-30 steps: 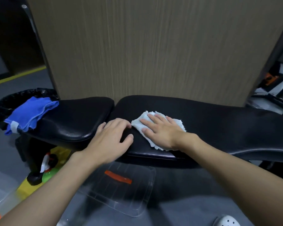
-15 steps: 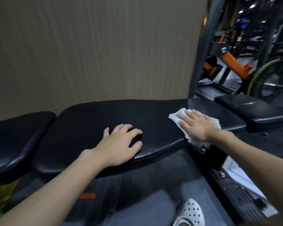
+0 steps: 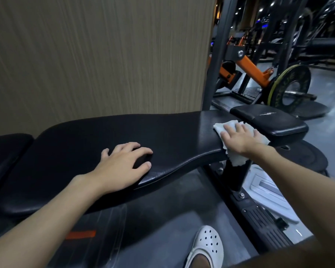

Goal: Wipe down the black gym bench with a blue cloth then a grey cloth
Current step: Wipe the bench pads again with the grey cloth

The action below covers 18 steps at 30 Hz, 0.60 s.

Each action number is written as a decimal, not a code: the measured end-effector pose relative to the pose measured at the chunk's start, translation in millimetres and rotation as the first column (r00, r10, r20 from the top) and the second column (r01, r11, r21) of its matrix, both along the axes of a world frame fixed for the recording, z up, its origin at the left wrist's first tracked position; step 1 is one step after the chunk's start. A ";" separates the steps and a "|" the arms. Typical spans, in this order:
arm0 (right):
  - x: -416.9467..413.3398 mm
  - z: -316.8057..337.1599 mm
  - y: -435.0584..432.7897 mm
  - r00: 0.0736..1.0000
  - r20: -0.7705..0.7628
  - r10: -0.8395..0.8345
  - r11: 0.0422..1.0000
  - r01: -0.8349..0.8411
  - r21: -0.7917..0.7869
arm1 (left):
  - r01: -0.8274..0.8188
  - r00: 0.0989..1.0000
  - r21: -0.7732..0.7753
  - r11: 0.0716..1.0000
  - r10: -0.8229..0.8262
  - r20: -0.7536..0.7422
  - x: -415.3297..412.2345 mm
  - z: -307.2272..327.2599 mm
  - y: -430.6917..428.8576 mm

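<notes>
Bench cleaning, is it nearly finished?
Probably close. The right hand presses the grey cloth flat at the far right end of the black bench, part of it hanging over the edge. The left hand rests bare on the pad. No blue cloth shows. Whether the left-side pads got the grey wipe, I cannot tell.

The right hand hides most of the grey cloth.

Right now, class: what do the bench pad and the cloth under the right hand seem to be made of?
Bench pad: probably vinyl or faux leather over padding; black, faintly grained, with a soft sheen along its edge.
Grey cloth: looks like woven cotton or terry; pale, matte, with frayed, ragged edges hanging off the pad's end under the right hand.
</notes>
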State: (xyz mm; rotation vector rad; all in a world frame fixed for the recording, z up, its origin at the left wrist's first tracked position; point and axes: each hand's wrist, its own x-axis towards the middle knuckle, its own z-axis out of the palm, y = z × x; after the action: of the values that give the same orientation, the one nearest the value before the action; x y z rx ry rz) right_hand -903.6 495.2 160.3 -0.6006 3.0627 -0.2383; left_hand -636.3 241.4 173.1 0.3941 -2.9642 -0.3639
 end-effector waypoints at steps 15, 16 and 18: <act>187.9 -2.3 -148.9 0.827 -0.061 0.559 0.829 -0.559 0.021 | -0.202 0.977 0.006 0.979 0.202 -0.063 115.3 5.8 -87.5; 200.4 -2.9 -158.9 0.807 -0.064 0.588 0.809 -0.587 0.025 | -0.225 0.972 0.007 0.974 0.225 -0.064 124.5 5.2 -96.2; 225.3 -2.5 -179.4 0.765 -0.065 0.641 0.767 -0.640 0.040 | -0.254 0.964 0.016 0.967 0.254 -0.075 141.7 3.5 -113.4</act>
State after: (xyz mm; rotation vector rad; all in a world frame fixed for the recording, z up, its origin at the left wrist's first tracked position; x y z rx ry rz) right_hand -678.2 315.8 157.8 -1.6268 2.6908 -0.1725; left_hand -494.6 128.0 176.6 0.7343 -2.7919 -0.3493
